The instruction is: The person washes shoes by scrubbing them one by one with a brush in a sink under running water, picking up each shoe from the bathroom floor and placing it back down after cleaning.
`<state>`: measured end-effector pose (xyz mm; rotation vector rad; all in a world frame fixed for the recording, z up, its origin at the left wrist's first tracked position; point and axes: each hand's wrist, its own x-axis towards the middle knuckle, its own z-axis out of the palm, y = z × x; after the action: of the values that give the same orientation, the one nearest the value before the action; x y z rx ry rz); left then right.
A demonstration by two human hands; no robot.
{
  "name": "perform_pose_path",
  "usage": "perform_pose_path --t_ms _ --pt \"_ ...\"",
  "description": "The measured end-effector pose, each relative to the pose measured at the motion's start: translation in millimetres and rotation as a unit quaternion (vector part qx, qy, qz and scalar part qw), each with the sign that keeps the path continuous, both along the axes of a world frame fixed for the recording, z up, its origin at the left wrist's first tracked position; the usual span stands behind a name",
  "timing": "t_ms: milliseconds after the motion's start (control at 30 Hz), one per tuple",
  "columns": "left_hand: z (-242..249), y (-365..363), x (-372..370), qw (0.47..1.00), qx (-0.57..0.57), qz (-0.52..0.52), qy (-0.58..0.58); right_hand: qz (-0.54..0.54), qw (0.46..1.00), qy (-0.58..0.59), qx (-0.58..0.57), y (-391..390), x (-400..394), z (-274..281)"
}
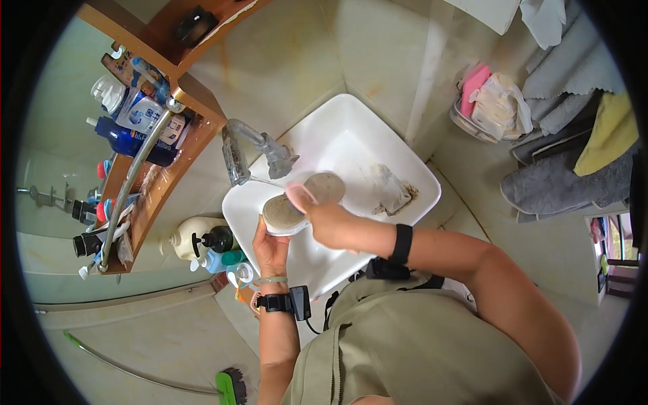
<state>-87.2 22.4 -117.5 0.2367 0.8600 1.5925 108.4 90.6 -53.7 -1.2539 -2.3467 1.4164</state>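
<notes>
In the white sink, a shoe is held sole up, its grey-beige sole facing the camera. My left hand grips the shoe's near end from below, fingers closed round its edge. My right hand is wrapped round a pink brush, which rests across the middle of the sole. A thin stream of water runs from the metal faucet toward the shoe. At the right of the basin lies a wet whitish cloth-like item with brown dirt beside it.
Bottles crowd an orange-brown shelf at left. Pump bottles stand beside the sink. A basket and grey towels hang at right, above grey slippers. A green broom lies at lower left.
</notes>
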Motion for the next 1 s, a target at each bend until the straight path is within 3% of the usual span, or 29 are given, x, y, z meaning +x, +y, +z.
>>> perform_pose_path --t_ms 67,167,233,333,533,600,633,833,933,1000 --pt "0 -1 0 0.999 -0.007 -0.003 0.046 -0.002 0.999 0.049 0.011 -3 4 5" --pt "5 -6 3 1.0 -0.021 0.004 0.01 0.056 0.996 -0.042 0.064 16 22 -27" --pt "6 -3 6 1.0 -0.008 0.004 0.014 -0.047 0.994 -0.085 0.048 42 26 -55" --pt "2 -2 -2 1.0 0.0 -0.009 0.03 -0.07 0.995 -0.066 -0.011 62 31 -51" --pt "14 -1 9 0.998 -0.019 -0.009 0.054 0.028 0.998 -0.02 0.055 -8 -12 4" --pt "15 2 10 0.999 -0.021 -0.014 0.046 0.008 0.989 0.119 0.089 -20 -4 24" --pt "15 2 10 0.999 -0.02 -0.013 0.049 0.028 0.996 0.062 0.058 -18 3 38" --pt "3 -9 3 0.999 -0.033 0.011 0.022 -0.041 0.994 -0.052 0.083 47 24 -81" --pt "14 5 5 1.0 -0.018 0.003 0.012 -0.073 0.992 -0.036 0.096 68 41 -83" --pt "12 -2 9 1.0 -0.027 0.0 0.011 -0.124 0.975 -0.099 -0.157 54 38 -31"
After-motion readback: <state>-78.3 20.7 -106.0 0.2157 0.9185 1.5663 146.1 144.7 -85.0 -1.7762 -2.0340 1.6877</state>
